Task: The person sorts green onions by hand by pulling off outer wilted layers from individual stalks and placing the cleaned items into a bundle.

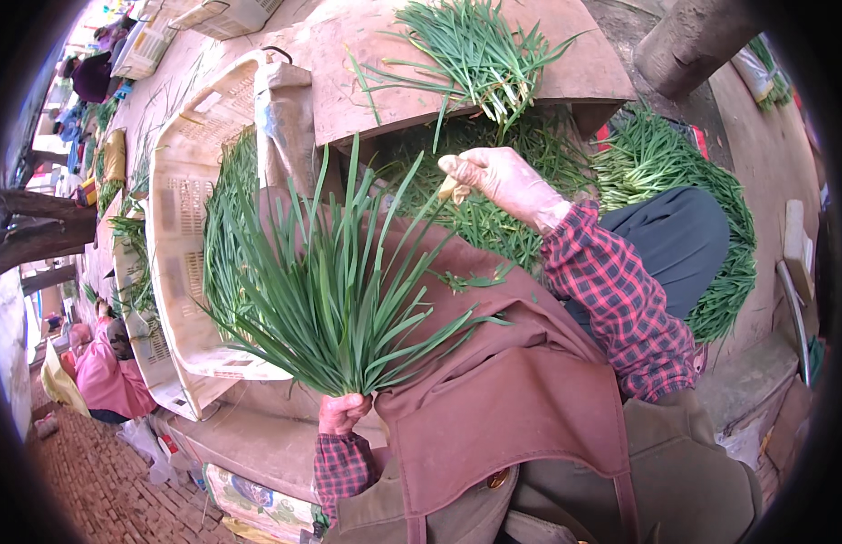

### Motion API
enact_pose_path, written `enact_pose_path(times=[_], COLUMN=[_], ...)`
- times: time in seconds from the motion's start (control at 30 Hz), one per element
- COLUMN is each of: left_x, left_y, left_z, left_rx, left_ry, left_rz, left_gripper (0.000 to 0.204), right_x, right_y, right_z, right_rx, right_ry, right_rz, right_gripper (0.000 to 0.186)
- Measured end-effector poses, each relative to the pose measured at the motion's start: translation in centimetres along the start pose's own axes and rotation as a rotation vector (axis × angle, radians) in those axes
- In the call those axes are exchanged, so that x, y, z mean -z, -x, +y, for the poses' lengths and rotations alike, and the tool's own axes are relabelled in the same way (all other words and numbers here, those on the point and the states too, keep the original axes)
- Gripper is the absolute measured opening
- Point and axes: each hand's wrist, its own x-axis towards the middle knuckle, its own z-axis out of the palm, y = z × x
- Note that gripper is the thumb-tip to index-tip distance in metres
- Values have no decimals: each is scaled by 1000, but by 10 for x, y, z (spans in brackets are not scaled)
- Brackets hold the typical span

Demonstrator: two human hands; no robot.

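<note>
My left hand (345, 412) is closed round the base of a big bunch of garlic chives (344, 308), whose green leaves fan out upward over my lap. My right hand (504, 186) is raised in front of the low wooden table, its fingers curled together. A small yellowish-tan scrap (453, 190) shows at its fingertips; whether it is held or wrapped on a finger I cannot make out. On the table (348, 68) lies a loose pile of chives (489, 59), pale stem ends toward me. A brown apron (503, 408) covers my lap, with a few leaf bits on it.
To the left stands a white plastic crate (181, 218) with chives inside. A heap of chives (684, 190) lies on the ground by my right knee, and loose leaves (503, 231) are under the table. A wooden post (693, 41) rises at far right. Other people (113, 372) sit at left.
</note>
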Motion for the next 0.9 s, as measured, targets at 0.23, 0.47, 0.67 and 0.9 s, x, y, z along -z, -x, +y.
enact_pose_path(times=[0.23,0.47,0.67,0.9], left_x=[5,-5,-26,-42], left_y=[2,2,-7,-14], left_z=[-1,2,18,36], left_rx=[5,-2,-202,-286], left_ry=[-5,35,293,332], left_rz=[41,28,-231,-137], left_gripper=[30,33,42,27], right_x=[-42,-14,10,1], right_y=[-3,-3,8,24], right_z=[-4,13,6,6], right_rx=[22,186,196,162], right_ry=[-118,406,1,-194], right_rz=[-163,409,280,131], right_gripper=[31,28,17,18])
